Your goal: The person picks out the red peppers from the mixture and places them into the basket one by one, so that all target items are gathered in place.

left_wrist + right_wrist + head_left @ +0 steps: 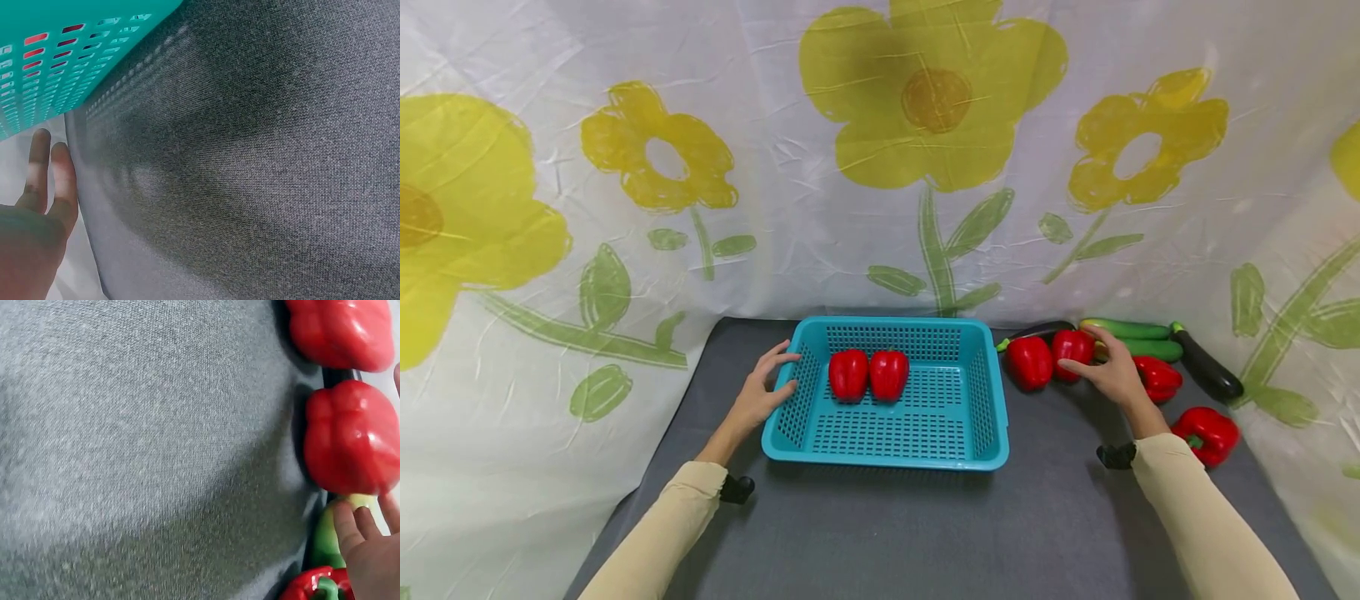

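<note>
A blue-green plastic basket (880, 460) stands on the dark table, with two red bell peppers (848, 375) side by side in its left half. At the basket's left rim is my left hand (760, 396), fingers and thumb apart. In the left wrist view its fingers (62, 178) extend beside the perforated wall. To the right of the basket, my right hand (1112, 371) reaches to a red bell pepper (1070, 354), thumb and fingers spread at its right side. The right wrist view has the fingertips right at the end of that pepper (350, 437). Another red pepper (1030, 363) lies to its left.
Behind the peppers lies a dark eggplant (1037, 331). Green cucumbers or zucchini (1127, 329) and a second eggplant (1206, 364) are at the back right. Two more red peppers (1206, 435) lie near the right forearm. A flower-printed curtain (820, 250) hangs behind the table.
</note>
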Available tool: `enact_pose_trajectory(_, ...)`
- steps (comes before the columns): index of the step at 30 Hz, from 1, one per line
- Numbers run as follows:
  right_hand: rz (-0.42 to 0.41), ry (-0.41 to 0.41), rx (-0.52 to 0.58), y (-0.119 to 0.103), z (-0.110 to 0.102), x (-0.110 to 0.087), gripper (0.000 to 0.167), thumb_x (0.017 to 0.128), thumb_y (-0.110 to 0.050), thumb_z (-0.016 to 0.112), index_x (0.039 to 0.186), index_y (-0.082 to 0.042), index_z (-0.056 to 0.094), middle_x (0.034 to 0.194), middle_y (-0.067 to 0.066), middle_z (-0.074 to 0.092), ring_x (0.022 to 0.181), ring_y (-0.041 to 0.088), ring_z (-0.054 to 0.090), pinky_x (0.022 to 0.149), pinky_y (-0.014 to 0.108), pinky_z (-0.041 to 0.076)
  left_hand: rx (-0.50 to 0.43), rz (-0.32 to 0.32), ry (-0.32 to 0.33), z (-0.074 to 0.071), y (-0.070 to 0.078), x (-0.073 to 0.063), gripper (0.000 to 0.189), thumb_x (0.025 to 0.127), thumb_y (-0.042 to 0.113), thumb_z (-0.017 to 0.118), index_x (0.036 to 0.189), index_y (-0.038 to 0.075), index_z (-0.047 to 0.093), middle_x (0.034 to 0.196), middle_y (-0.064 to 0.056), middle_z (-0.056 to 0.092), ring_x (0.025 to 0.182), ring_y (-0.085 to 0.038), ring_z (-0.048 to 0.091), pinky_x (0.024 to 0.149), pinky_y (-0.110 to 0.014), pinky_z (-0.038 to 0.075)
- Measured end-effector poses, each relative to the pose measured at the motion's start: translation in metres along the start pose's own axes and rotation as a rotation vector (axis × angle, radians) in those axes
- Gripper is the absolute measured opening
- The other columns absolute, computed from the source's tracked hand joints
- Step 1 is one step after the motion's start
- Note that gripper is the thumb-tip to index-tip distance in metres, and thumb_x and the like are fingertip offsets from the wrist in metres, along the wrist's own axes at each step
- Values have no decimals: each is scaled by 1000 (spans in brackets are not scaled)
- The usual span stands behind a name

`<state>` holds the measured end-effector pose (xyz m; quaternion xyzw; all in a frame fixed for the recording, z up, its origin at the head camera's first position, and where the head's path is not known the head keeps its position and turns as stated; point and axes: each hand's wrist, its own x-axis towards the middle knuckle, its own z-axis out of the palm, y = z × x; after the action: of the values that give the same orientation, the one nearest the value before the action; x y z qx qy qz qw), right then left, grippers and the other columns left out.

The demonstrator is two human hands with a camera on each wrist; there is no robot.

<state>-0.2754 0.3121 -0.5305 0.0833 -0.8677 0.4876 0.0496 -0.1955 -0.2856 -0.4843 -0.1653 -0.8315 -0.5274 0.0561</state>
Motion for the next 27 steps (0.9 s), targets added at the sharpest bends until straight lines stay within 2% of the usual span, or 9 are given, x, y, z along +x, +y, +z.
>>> enact_pose_trajectory(2, 12, 18, 0, 3, 3, 2, 80, 88, -21, 83, 152, 2, 40, 149, 28, 42, 119, 50, 48, 76, 25, 47, -2, 0, 1, 0, 1, 0, 42, 94, -11, 61, 134, -17, 51, 158, -33, 23, 141, -55, 22, 104, -71, 30)
enact_pose_trajectory(5, 19, 58, -12, 12, 7, 7, 81, 86, -29, 84, 150, -2, 44, 147, 24, 46, 115, 47, 49, 78, 30, 49, -2, 0, 3, 1, 2, 0, 42, 94, -11, 61, 134, -17, 51, 157, -33, 24, 141, -55, 23, 104, -71, 30)
enact_pose_trajectory(8, 34, 98, -10, 16, 11, 9, 80, 83, -33, 86, 148, -4, 49, 146, 22, 47, 119, 48, 48, 89, 46, 50, -2, -8, 9, 1, 3, 1, 42, 94, -12, 61, 134, -17, 51, 157, -33, 24, 140, -55, 25, 104, -70, 32)
enact_pose_trajectory(11, 31, 112, 0, 11, 13, 9, 75, 86, -24, 84, 147, 1, 48, 146, 27, 45, 124, 53, 45, 98, 61, 42, 7, -12, 15, 1, 3, 1, 42, 93, -13, 61, 133, -17, 51, 156, -34, 25, 140, -55, 27, 103, -69, 33)
enact_pose_trajectory(13, 37, 123, 8, 6, 14, 8, 71, 86, -16, 83, 145, 4, 48, 145, 29, 45, 126, 55, 44, 100, 66, 38, 4, -10, 19, 1, -1, 1, 42, 93, -13, 61, 134, -17, 51, 157, -34, 24, 139, -55, 28, 103, -70, 33)
enact_pose_trajectory(16, 38, 129, -3, 3, 14, 8, 69, 87, -10, 82, 145, 6, 48, 144, 31, 45, 126, 55, 45, 99, 66, 39, -1, 4, 28, 2, -12, 2, 42, 93, -13, 62, 134, -17, 52, 157, -33, 24, 140, -54, 28, 102, -71, 32)
enact_pose_trajectory(22, 61, 124, -13, 3, 15, 9, 72, 87, -10, 81, 147, 6, 45, 147, 31, 43, 126, 55, 45, 98, 65, 41, 17, 13, 33, 2, -39, 4, 43, 96, -7, 63, 137, -9, 53, 160, -25, 25, 143, -46, 27, 105, -69, 31)
enact_pose_trajectory(27, 102, 123, -6, 4, 14, 8, 73, 88, -15, 81, 148, 5, 45, 149, 32, 41, 127, 56, 44, 96, 64, 44, 4, 16, 20, 1, -42, 4, 42, 97, -4, 62, 138, -7, 53, 161, -24, 24, 143, -45, 28, 104, -68, 32)
